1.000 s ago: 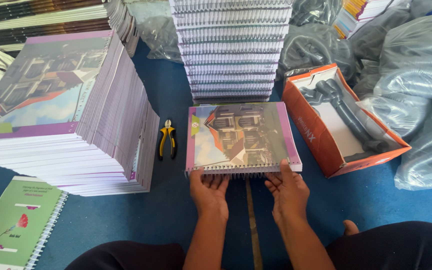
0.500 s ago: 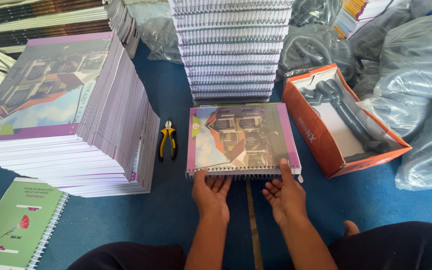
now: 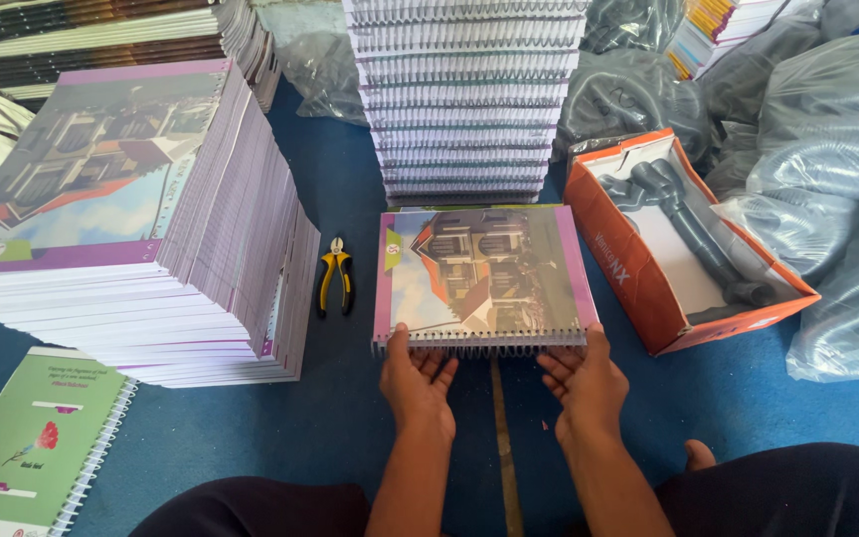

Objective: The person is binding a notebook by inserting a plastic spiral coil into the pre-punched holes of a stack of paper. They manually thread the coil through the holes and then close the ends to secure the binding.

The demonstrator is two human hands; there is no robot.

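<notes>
While hands grip notebook (image 3: 484,273) | orange box (image 3: 620,261): grey coils (image 3: 693,224)

My fingertips (image 3: 420,350) tuck under the notebook (image 3: 482,270), unseen; green notebook (image 3: 32,443) cut off at the bottom edge.
</notes>
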